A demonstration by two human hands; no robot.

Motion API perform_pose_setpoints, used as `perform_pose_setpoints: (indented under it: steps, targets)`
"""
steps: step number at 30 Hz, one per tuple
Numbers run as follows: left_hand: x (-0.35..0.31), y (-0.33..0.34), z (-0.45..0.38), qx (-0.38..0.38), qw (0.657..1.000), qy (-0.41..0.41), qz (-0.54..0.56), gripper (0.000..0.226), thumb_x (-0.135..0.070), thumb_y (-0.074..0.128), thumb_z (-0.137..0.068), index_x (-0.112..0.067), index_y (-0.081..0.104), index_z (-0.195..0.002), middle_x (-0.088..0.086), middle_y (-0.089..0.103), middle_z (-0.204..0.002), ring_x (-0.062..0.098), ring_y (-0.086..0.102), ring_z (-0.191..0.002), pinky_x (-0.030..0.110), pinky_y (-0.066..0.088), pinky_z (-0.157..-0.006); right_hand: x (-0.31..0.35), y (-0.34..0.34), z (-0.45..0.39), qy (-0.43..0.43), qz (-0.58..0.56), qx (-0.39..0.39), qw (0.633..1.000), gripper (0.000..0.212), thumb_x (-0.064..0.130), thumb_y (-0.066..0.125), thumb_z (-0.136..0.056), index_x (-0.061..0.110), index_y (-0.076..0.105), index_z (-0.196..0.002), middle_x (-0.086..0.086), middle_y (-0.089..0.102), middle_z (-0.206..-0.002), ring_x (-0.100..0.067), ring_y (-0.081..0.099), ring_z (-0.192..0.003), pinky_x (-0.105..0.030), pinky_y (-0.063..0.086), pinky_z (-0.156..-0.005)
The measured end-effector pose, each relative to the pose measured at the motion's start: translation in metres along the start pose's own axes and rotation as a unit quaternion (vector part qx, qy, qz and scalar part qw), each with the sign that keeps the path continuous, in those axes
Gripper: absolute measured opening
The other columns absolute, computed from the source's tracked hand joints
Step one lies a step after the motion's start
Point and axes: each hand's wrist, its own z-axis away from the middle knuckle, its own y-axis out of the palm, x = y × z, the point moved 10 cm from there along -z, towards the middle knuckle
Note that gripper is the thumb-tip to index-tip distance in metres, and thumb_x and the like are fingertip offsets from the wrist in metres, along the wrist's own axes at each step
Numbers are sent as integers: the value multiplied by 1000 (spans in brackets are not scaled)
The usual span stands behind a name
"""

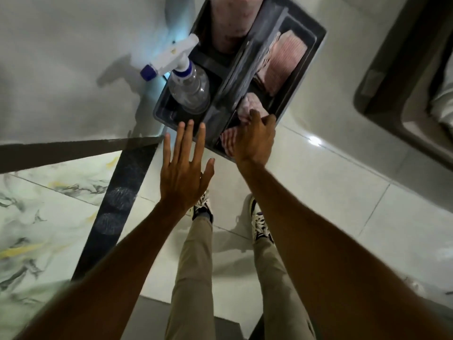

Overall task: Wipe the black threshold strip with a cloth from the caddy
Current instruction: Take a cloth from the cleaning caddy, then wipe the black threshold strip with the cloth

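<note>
A dark grey caddy point(316, 45) stands on the pale floor ahead of my feet. Its right side holds folded pink cloths point(282, 62). A crumpled pink cloth point(247, 104) lies in the near right compartment. My right hand point(252, 138) reaches into that compartment, fingers curled over the cloth; whether it grips the cloth is hidden. My left hand point(183, 168) hovers flat with fingers spread, just short of the caddy's near edge, holding nothing. The black threshold strip point(115, 207) runs along the floor at left, showing dusty shoe prints.
A clear spray bottle point(188, 89) with a white and blue trigger sits in the caddy's left compartment. Marbled tile point(36, 217) lies left of the strip, white tile to its right. A dark-framed piece of furniture point(392, 77) sits at right. My shoes point(259, 222) stand below the caddy.
</note>
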Motion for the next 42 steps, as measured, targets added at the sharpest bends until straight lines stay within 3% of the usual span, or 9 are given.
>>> perform_pose_setpoints:
  steps: [6,13,18,21,25,28,30,34,42]
  targets:
    - [-27,-60,63,1,996,-91,6,74,-56,30,-113,-10,27,-172,22,24,-179,39,21,-168,62,16,-137,15,-72,84,-90,-107,34,990,45,19,58,-109,15,57,-154,-18,51,-152,-30,56,-134,-34,53,-110]
    - [-7,-121,205,-53,958,-280,45,71,-47,43,-112,-7,31,-170,26,32,-175,45,30,-163,65,22,-135,48,-76,222,-241,-81,120,960,48,13,61,-110,12,53,-158,-14,49,-154,-24,58,-135,-42,60,-113]
    - [15,-96,275,-16,934,-349,81,74,-50,35,-112,-9,26,-172,23,26,-178,42,23,-167,63,18,-136,50,-32,265,-276,-90,148,945,42,13,64,-108,10,60,-151,-14,55,-145,-10,58,-119,1,56,-86]
    - [44,-62,339,-31,918,-385,86,74,-53,32,-112,-9,26,-172,24,28,-177,42,27,-166,65,22,-135,56,28,307,-306,-76,176,933,39,13,65,-108,9,63,-146,-12,58,-138,-11,59,-114,9,49,-77]
    - [84,-11,412,-41,886,-447,118,77,-58,26,-111,-12,23,-173,22,25,-179,40,23,-168,63,16,-137,62,105,345,-363,-33,180,914,36,17,67,-107,7,66,-142,-13,63,-133,-16,66,-113,-22,64,-92]
    - [108,42,439,-32,877,-461,132,78,-60,25,-111,-15,19,-174,20,19,-181,38,18,-169,61,11,-138,64,165,346,-405,-2,177,897,38,15,68,-107,7,66,-143,-12,63,-126,-12,62,-105,-3,55,-86]
    - [125,86,446,-29,879,-459,127,79,-62,22,-110,-16,17,-175,19,18,-182,38,17,-169,61,11,-138,59,212,332,-409,4,182,894,38,17,67,-108,9,65,-145,-6,60,-126,-10,59,-107,-1,54,-90]
    - [172,191,431,-37,882,-455,117,80,-61,21,-109,-15,19,-174,20,20,-181,39,19,-169,61,12,-137,35,333,285,-402,42,225,887,39,24,63,-110,16,61,-149,-7,56,-140,-18,62,-124,-33,57,-112]
    - [266,444,383,-28,880,-458,122,80,-61,26,-109,-14,23,-173,19,19,-181,40,17,-169,58,5,-137,-22,564,153,-416,144,215,872,41,36,57,-113,19,55,-150,6,56,-134,-5,55,-112,-40,54,-117]
